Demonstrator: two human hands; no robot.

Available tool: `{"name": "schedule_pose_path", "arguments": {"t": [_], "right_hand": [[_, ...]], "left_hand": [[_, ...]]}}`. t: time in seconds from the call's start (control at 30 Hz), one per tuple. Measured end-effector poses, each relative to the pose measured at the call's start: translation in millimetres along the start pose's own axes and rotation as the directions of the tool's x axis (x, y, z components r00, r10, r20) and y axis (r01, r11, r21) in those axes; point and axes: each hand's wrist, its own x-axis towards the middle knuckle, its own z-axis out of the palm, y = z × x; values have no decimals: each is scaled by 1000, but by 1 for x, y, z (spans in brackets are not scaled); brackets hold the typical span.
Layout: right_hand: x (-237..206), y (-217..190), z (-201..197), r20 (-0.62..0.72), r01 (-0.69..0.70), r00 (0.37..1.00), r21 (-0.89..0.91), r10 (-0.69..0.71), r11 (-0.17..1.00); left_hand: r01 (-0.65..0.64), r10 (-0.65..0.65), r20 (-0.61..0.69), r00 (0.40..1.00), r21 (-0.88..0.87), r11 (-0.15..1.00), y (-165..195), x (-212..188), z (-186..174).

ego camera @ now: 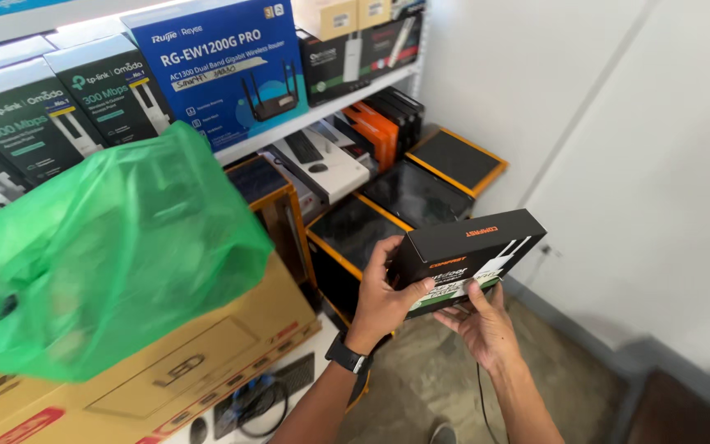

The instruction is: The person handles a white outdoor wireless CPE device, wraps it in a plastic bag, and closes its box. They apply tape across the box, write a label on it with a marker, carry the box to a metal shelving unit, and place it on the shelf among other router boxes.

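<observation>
A black product box (474,247) with orange lettering and a picture of a white device is held up in front of the shelves. My left hand (384,296), with a black watch on its wrist, grips the box's left end, thumb on the front. Under the box's lower right edge, my right hand (482,325) supports it with fingers on the front. A thin black cable hangs below my right wrist.
A translucent green plastic bag (117,247) bulges at the left over a large brown carton (207,353). A white shelf (330,107) carries several boxed network devices. Black boxes with orange trim (421,193) are stacked below. White wall (618,164) stands at the right.
</observation>
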Motion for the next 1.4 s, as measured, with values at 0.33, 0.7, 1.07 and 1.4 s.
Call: {"name": "schedule_pose_path", "arguments": {"t": [0.33,0.7,1.07,1.4], "right_hand": [[237,-64,-28,138,-130,981,-58,137,990],[401,-60,49,141,-171,974,-63,179,983],[519,-39,104,216,-200,954,-65,210,978],[641,-57,180,204,-188,954,-158,218,969]], "left_hand": [[-98,168,-221,961,293,951,-96,171,17],[159,216,-329,919,812,562,-93,278,-51],[336,71,-425,902,797,502,-104,393,-103],[392,231,-485,844,849,354,-135,505,-155]]}}
